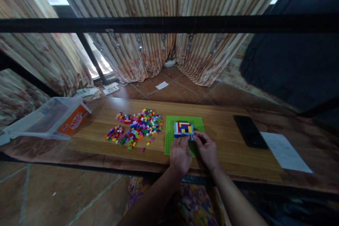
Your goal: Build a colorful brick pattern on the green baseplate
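Note:
A green baseplate [172, 141] lies on the wooden table [225, 141], with a small block of coloured bricks [183, 128] built on it. My left hand [180, 154] and my right hand [208, 150] rest on the plate's near half, fingertips pinched together at the front edge of the brick block. Something small sits between the fingertips, too small to make out. A heap of loose coloured bricks [137, 127] lies to the left of the plate.
A clear plastic tub [47, 118] with an orange label lies at the table's left end. A black phone [249, 131] and a white paper sheet [284, 152] lie to the right. A black bar crosses above; curtains hang behind.

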Motion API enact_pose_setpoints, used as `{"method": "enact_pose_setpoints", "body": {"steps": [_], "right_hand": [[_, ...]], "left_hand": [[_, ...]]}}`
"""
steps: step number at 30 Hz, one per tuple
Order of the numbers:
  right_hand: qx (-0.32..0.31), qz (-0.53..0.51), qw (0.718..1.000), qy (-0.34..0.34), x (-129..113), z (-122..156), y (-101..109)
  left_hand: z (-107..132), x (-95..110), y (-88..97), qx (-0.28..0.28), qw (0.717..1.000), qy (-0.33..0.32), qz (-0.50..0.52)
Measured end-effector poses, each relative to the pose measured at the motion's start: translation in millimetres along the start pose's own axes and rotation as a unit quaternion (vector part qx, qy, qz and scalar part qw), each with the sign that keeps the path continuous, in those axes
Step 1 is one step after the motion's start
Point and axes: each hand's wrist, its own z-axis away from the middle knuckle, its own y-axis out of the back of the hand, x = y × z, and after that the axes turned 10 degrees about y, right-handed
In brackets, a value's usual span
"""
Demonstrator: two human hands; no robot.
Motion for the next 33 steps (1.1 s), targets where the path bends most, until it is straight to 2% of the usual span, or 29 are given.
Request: {"method": "enact_pose_setpoints", "body": {"steps": [6, 11, 14, 18, 23, 29, 31, 33], "right_hand": [[0.000, 0.028, 1.000, 0.006, 0, 1, 0], [-0.008, 0.046, 0.999, 0.012, 3, 1, 0], [-0.011, 0.040, 0.999, 0.012, 4, 2, 1], [0.000, 0.034, 0.999, 0.009, 4, 3, 2], [0.021, 0.038, 0.999, 0.008, 7, 4, 3], [0.025, 0.067, 0.997, -0.005, 9, 2, 10], [0.026, 0.114, 0.993, 0.027, -2, 1, 10], [0.018, 0.169, 0.981, 0.095, -20, 0, 3]], "left_hand": [[13, -7, 5.7, -0.056, 0.996, -0.054, -0.049], [12, -2, 3.7, -0.065, 0.987, -0.061, -0.132], [11, -3, 5.5, -0.071, 0.989, -0.066, -0.116], [17, -11, 17.0, -0.072, 0.994, -0.075, -0.040], [31, -36, 52.1, -0.023, 0.997, -0.072, -0.020], [52, -90, 113.6, 0.046, 0.997, -0.022, -0.064], [57, -106, 130.3, 0.073, 0.994, 0.007, -0.080], [61, -120, 142.6, 0.105, 0.989, 0.040, -0.093]]}}
